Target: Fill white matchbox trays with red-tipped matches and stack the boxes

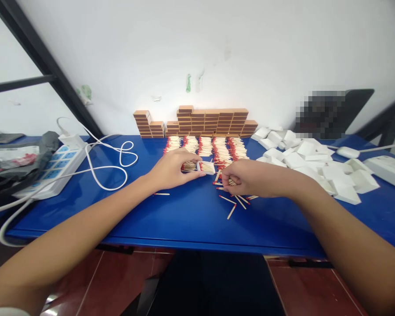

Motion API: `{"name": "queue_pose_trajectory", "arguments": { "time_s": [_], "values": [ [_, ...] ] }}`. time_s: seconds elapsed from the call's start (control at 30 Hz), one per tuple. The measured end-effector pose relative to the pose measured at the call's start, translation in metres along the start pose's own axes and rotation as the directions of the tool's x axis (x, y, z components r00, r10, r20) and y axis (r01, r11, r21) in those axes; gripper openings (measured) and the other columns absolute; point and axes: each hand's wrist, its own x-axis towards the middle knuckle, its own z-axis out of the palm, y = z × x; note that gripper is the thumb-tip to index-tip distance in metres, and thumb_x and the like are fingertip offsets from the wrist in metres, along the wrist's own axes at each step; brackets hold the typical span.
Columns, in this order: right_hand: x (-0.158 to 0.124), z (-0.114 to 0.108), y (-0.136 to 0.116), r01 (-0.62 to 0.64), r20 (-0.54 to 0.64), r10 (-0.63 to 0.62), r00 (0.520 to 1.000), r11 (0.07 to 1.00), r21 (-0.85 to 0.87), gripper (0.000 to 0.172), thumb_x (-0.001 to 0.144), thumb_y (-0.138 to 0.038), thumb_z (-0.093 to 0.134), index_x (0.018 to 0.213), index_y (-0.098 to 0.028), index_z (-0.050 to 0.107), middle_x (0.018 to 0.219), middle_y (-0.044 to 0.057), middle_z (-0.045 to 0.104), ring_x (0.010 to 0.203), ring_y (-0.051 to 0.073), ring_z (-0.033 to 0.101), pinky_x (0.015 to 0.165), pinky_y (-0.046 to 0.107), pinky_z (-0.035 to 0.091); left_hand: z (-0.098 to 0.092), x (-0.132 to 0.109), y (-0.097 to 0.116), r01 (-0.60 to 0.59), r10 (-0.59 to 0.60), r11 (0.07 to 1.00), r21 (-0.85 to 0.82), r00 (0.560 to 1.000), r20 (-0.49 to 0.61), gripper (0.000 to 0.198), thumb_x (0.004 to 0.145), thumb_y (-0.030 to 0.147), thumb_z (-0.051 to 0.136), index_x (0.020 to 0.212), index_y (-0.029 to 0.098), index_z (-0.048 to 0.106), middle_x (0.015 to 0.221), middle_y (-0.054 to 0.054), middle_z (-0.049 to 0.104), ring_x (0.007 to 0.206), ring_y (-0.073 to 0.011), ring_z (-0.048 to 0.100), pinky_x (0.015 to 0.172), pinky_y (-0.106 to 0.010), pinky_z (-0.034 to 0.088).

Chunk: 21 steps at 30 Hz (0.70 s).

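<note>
My left hand [179, 166] grips a small white matchbox tray [206, 167] between thumb and fingers, and some matches lie inside it. To its right, my right hand [241, 177] is closed with bent fingertips down at the loose red-tipped matches [240, 202]; what it pinches, if anything, is hidden. Behind both hands, long rows of matches [221, 151] lie on the blue table [184, 224]. A single match [161, 194] lies left of the tray, below my left wrist.
Stacked brown matchboxes [210, 120] stand against the wall. White empty trays [311, 158] are heaped at the right, beside a dark tablet-like device [352, 114] and a white adapter [348, 152]. On the left are a power strip [60, 169], looping white cables [126, 169] and dark plastic bags [47, 147].
</note>
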Motion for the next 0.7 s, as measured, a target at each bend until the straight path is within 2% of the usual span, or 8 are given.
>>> {"name": "queue_pose_trajectory", "arguments": {
  "time_s": [0.1,0.3,0.5,0.7],
  "values": [
    [-0.002,-0.003,0.001,-0.01,-0.008,0.01,1.0,0.999,0.034,0.006,0.082,-0.026,0.064,0.077,-0.023,0.065,0.069,0.0,0.064,0.059,0.015,0.05,0.057,0.032,0.03,0.0,0.0,0.0,-0.005,0.005,1.0,0.006,1.0,-0.005,0.037,0.089,0.05,0.082,0.113,0.021,0.078,0.104,-0.007,0.081,0.094,-0.0237,0.075,0.088,-0.037,0.058],
    [0.001,-0.002,0.003,0.043,-0.079,-0.035,0.996,0.994,0.101,0.015,0.09,-0.037,0.063,0.087,-0.023,0.069,0.073,-0.001,0.066,0.061,0.015,0.051,0.058,0.03,0.033,-0.001,0.001,0.001,-0.039,0.039,0.999,0.004,0.999,-0.001,0.034,0.09,0.047,0.082,0.11,0.02,0.078,0.101,-0.006,0.081,0.091,-0.0227,0.075,0.083,-0.035,0.057],
    [0.009,0.008,-0.003,0.077,-0.065,-0.074,0.995,0.996,0.049,0.01,0.088,-0.029,0.063,0.085,-0.022,0.069,0.072,-0.001,0.065,0.058,0.014,0.053,0.057,0.029,0.034,-0.001,0.001,0.0,-0.026,0.026,1.0,0.017,1.0,-0.011,0.036,0.088,0.046,0.084,0.112,0.019,0.078,0.104,-0.007,0.082,0.095,-0.0237,0.076,0.086,-0.034,0.057],
    [0.006,0.003,-0.001,0.087,-0.126,-0.076,0.989,0.993,0.086,0.013,0.09,-0.034,0.065,0.086,-0.023,0.071,0.072,-0.001,0.065,0.06,0.014,0.052,0.057,0.029,0.033,-0.001,0.0,0.001,-0.018,0.018,1.0,0.009,1.0,0.005,0.036,0.089,0.047,0.082,0.112,0.02,0.078,0.106,-0.006,0.082,0.096,-0.024,0.076,0.088,-0.035,0.057]
  ]
}}
